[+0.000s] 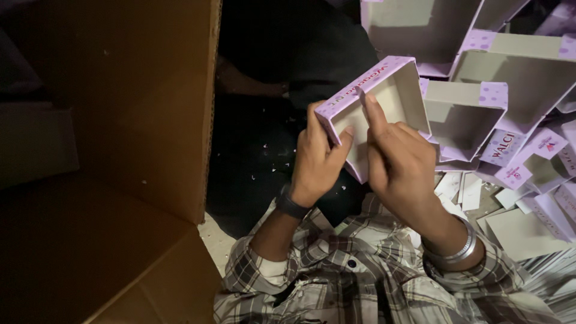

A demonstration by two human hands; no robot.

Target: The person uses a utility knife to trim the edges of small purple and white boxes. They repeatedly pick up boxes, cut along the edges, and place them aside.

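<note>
We see the left hand (318, 157) holding a shallow lilac box (375, 108) in a closed grip, thumb inside its pale interior, fingers behind the near wall. The right hand (401, 165) also clasps the box, forefinger pressing along the inner face up to the rim. The box tilts in mid-air above the lap, open side facing us. To the right a pile of similar boxes (480, 102) crowds in close; to the left a brown carton flap (144, 114) stands, leaving a dark gap of floor (252, 162) between.
</note>
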